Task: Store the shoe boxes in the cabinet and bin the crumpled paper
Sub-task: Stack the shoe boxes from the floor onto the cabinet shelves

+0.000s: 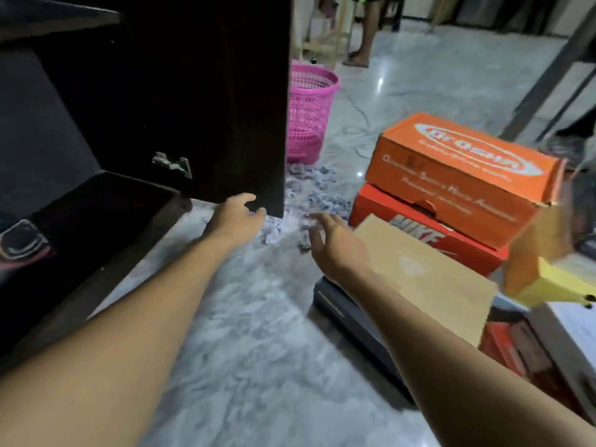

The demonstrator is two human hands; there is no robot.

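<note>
A dark wooden cabinet [80, 221] stands open at the left, its door [209, 108] swung out toward me. My left hand [237, 216] touches the door's lower corner with loosely curled fingers and holds nothing. My right hand [332, 243] hovers empty, fingers spread, above crumpled paper balls [309, 191] scattered on the floor. At the right, an orange shoe box [461, 175] sits on a red shoe box [429, 233]. A tan box [425, 279] lies on a dark box [348, 317] nearer to me.
A pink mesh bin [309, 114] stands behind the door on the grey marble floor [258, 333]. More boxes [548, 333] pile up at the lower right, a yellow one [554, 285] among them. A person's legs [364, 33] stand at the back, and a cable [358, 124] trails across the floor.
</note>
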